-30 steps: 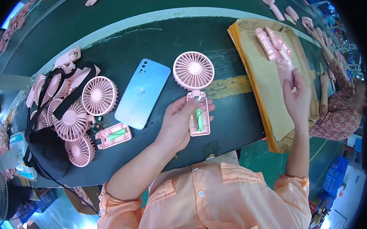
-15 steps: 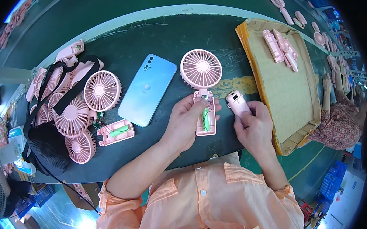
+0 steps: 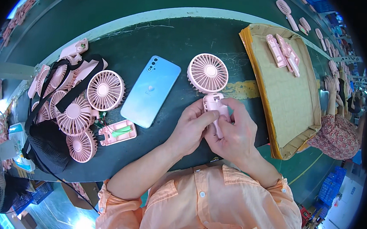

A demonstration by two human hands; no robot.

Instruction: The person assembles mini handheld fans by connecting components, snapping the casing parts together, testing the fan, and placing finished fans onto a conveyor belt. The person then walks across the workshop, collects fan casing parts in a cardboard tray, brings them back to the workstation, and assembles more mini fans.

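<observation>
Both our hands are closed on one pink handle point(image 3: 215, 102), held over the counter point(image 3: 147, 150) near its front edge, roughly central. Left hand point(image 3: 192, 127) grips from the left, thumb laid across the front face. Right hand point(image 3: 236, 133) grips from the right, index finger up along the side near the top. Our fingers cover much of the lower handle, so we can't tell whether its seam is fully closed. Small dark slot visible near the handle's top.

Round pink fan head point(image 3: 208, 73) sits directly above the handle, grille facing up.

To the left we have a blue phone point(image 3: 151, 92), back up, lying at a slant. Further left: a heap of pink fans point(image 3: 104, 90) with a black strap point(image 3: 81, 86) across it and a black mesh pouch point(image 3: 52, 147) in front. Beside the heap, an open handle shell point(image 3: 107, 139) with a green cell point(image 3: 122, 131) in it.

On our right, a shallow cardboard tray point(image 3: 292, 109); pink shell pieces point(image 3: 275, 52) lie at its far end. Beyond it, a co-worker's patterned sleeve point(image 3: 335, 135).
</observation>
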